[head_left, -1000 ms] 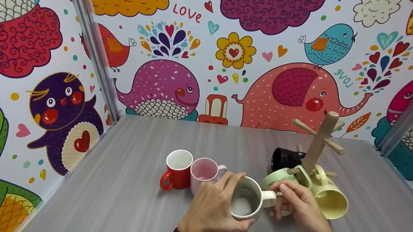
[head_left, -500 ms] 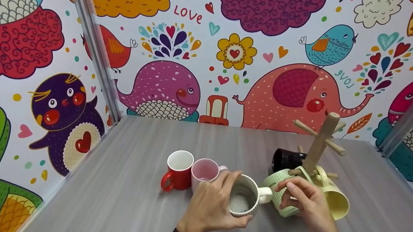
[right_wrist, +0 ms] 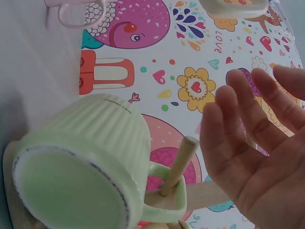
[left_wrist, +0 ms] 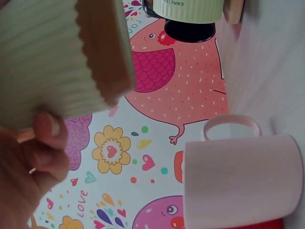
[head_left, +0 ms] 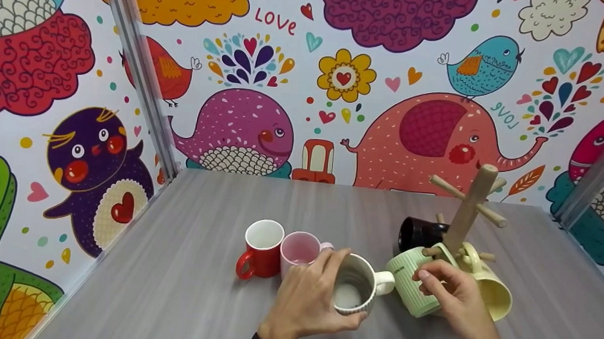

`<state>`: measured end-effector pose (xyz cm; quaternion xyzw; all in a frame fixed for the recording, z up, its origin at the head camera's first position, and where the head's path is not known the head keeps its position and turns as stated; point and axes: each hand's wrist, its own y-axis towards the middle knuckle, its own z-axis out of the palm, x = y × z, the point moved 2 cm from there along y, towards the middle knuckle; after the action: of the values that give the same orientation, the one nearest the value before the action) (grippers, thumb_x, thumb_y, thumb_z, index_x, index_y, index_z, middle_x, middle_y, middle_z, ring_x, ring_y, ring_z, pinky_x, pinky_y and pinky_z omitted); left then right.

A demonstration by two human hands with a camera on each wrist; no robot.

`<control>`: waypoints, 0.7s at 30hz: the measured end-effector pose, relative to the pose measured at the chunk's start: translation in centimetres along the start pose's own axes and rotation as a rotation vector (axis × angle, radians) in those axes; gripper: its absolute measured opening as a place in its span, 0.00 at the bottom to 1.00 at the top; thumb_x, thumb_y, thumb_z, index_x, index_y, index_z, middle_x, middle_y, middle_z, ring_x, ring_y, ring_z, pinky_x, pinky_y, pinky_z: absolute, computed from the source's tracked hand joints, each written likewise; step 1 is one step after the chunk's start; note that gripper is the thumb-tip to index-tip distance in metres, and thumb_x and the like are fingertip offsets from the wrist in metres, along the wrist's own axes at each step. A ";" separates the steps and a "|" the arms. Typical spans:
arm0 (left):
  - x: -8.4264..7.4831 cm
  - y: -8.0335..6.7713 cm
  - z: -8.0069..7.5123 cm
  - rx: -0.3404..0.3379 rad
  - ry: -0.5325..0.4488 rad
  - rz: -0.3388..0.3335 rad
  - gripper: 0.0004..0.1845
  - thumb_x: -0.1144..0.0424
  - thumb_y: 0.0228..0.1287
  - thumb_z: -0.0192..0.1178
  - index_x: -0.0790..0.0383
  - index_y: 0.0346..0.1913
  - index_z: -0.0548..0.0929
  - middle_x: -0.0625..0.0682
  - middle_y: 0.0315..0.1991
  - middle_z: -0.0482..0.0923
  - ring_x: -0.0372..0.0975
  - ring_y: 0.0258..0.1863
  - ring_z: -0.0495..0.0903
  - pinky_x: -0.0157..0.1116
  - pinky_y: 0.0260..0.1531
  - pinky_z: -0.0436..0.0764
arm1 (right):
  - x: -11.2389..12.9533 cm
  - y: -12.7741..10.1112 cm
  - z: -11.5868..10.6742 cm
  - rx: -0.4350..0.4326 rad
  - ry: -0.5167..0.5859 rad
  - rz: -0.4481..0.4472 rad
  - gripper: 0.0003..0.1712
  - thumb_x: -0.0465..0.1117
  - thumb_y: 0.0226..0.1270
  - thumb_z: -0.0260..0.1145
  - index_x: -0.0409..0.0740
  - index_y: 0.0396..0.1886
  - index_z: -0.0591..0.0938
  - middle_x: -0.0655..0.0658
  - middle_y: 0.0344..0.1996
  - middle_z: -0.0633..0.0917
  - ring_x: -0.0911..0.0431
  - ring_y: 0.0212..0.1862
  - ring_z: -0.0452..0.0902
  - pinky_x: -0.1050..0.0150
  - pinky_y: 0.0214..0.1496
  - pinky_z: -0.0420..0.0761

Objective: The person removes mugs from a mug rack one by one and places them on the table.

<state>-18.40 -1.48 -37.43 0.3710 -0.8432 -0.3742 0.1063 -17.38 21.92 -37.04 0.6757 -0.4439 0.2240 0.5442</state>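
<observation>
At the frame's lower centre I see the left hand (head_left: 307, 298), fingers curled round the white mug (head_left: 355, 288); lower right, the right hand (head_left: 459, 299), fingers loosely bent, empty, nears the green mug (head_left: 410, 283).

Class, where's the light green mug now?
In the head view, the light green mug is right of centre, hooked on a peg of the wooden stand, between the white mug and the yellow mug.
</observation>
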 end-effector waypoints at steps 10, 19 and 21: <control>0.0 0.0 0.2 0.026 -0.029 0.013 0.40 0.32 0.39 0.58 0.57 0.53 0.72 0.46 0.38 0.73 0.34 0.27 0.75 0.28 0.28 0.76 | 0.3 -0.3 -0.7 0.141 -0.346 -0.159 0.13 0.28 0.51 0.67 0.52 0.24 0.78 0.59 0.22 0.77 0.66 0.25 0.72 0.67 0.23 0.75; 0.0 -0.1 0.5 0.037 -0.009 0.025 0.40 0.33 0.38 0.58 0.57 0.52 0.72 0.46 0.37 0.73 0.35 0.27 0.75 0.29 0.27 0.76 | 1.0 -0.3 -1.0 0.165 -0.635 -0.005 0.13 0.34 0.48 0.71 0.56 0.21 0.76 0.64 0.20 0.72 0.67 0.24 0.69 0.67 0.28 0.73; 0.0 -0.1 0.5 0.039 -0.003 0.027 0.39 0.32 0.38 0.58 0.57 0.51 0.72 0.46 0.37 0.73 0.35 0.26 0.75 0.29 0.27 0.76 | 1.1 -0.3 -1.0 0.164 -0.675 0.014 0.13 0.35 0.48 0.71 0.56 0.21 0.76 0.64 0.19 0.72 0.66 0.24 0.70 0.66 0.27 0.73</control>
<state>-18.61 -1.26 -37.88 0.3610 -0.8554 -0.3568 0.1030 -16.42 22.47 -36.06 0.7502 -0.5840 0.0269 0.3090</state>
